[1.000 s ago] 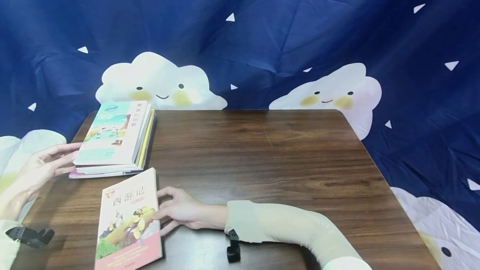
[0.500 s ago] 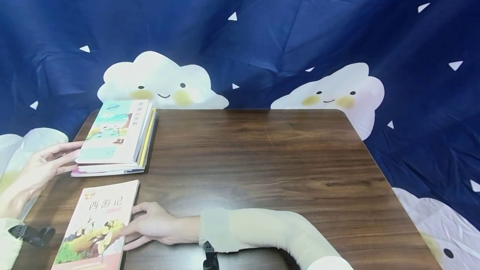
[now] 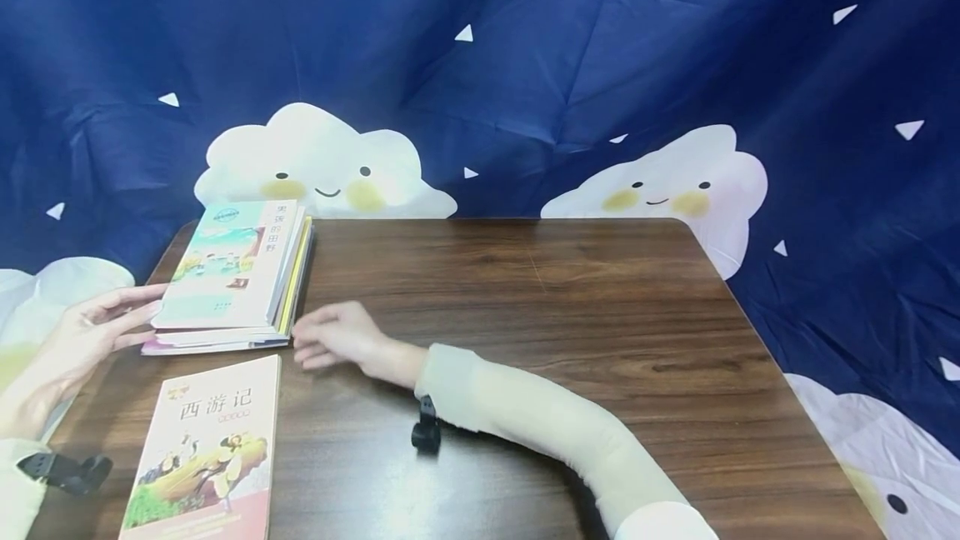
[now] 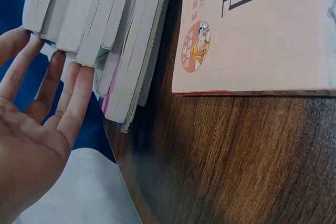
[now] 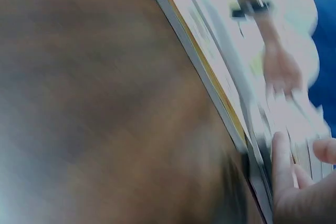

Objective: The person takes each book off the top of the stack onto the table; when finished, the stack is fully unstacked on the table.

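Note:
A stack of several books [image 3: 225,269] lies at the table's far left corner, topped by a book with a green-and-white landscape cover. My left hand [image 3: 86,336] touches the stack's left side with extended fingers, and the left wrist view shows its fingertips against the book edges. Near the stack's front right corner is my right hand [image 3: 341,338], fingers loosely bent and holding nothing. In the blurred right wrist view, its fingers [image 5: 282,161] appear beside the stack. A pink storybook [image 3: 198,448] with a colourful picture lies flat in front of the stack, apart from both hands.
The dark wooden table [image 3: 525,298] extends far to the right of the books. Behind it hangs a blue curtain [image 3: 510,82] printed with smiling clouds and white triangles. Black cameras [image 3: 426,432] are strapped to both wrists.
My right hand moved the pink storybook left to in front of the stack, let go of it, and moved up towards the stack's front right corner. The left hand has stayed at the stack.

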Demonstrator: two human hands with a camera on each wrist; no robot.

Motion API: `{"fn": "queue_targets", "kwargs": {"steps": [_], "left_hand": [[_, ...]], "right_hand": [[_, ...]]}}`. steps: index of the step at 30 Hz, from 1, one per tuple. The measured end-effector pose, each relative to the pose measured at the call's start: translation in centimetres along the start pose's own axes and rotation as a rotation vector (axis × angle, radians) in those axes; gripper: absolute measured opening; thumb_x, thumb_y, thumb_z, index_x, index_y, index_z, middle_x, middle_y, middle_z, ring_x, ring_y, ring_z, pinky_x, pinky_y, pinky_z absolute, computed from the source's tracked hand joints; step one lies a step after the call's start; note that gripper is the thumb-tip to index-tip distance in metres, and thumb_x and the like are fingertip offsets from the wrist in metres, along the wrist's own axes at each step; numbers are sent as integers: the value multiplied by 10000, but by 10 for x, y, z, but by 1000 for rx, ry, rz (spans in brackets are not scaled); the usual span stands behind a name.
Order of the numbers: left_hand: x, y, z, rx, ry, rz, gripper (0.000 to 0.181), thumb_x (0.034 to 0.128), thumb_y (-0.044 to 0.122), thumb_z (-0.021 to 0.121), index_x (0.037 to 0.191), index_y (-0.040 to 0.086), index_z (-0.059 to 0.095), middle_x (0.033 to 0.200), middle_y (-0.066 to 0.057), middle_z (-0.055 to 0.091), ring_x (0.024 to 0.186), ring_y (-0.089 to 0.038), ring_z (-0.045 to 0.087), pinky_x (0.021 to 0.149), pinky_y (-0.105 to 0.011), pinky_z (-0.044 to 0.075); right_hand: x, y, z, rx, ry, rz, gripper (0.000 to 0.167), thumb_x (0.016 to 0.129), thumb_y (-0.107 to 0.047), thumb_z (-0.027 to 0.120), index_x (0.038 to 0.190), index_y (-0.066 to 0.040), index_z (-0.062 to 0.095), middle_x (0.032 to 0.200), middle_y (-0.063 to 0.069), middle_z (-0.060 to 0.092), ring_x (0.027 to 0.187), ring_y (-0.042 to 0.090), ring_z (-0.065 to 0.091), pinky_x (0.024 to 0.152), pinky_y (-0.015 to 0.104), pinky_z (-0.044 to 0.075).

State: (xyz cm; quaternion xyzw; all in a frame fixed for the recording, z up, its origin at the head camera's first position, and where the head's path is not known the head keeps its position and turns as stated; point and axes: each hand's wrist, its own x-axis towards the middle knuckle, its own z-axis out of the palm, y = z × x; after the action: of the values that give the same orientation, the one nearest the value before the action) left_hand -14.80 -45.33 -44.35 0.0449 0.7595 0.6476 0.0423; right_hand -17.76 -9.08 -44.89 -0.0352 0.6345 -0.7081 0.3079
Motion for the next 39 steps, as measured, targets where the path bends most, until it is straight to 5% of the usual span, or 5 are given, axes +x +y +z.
{"fn": "queue_targets", "kwargs": {"steps": [11, 19, 28, 34, 39], "left_hand": [[0, -4, 2, -4, 13, 30, 391, 1076, -21, 531, 1348, 211, 689, 1222, 238, 736, 1043, 71, 708, 815, -115, 576], [1, 0, 9, 383, 87, -4, 386, 1092, 140, 580, 1477, 142, 604, 1173, 388, 654, 1047, 162, 604, 824, -37, 490], [5, 2, 9, 390, 104, -26, 427, 1077, 163, 615, 1503, 148, 585, 1150, 407, 659, 1023, 182, 629, 821, -22, 481], [4, 1, 4, 370, 77, -77, 469, 1075, 185, 625, 1535, 145, 540, 1136, 409, 666, 1035, 213, 630, 820, -20, 473], [5, -1, 2, 368, 66, -81, 491, 1063, 204, 651, 1537, 147, 535, 1188, 464, 582, 1071, 305, 524, 812, 12, 421]], "right_hand": [[55, -28, 10, 13, 220, -125, 232, 930, -163, 816, 1066, 16, 759, 905, 181, 793, 949, 412, 796, 731, 334, 671], [63, -42, 17, -18, 315, -147, 303, 960, -251, 784, 1127, 1, 759, 938, 144, 777, 839, 275, 803, 744, 325, 671], [64, -52, 10, 9, 228, -107, 388, 923, -110, 803, 1276, 4, 693, 959, 169, 798, 931, 318, 808, 725, 295, 665], [56, -53, -16, 77, 122, -95, 458, 926, -29, 761, 1363, 2, 627, 1086, 267, 775, 1070, 438, 765, 800, 391, 673], [46, -55, -44, 110, 100, -57, 485, 939, -36, 756, 1403, -59, 618, 1141, 225, 770, 956, 325, 788, 838, 410, 670]]}}
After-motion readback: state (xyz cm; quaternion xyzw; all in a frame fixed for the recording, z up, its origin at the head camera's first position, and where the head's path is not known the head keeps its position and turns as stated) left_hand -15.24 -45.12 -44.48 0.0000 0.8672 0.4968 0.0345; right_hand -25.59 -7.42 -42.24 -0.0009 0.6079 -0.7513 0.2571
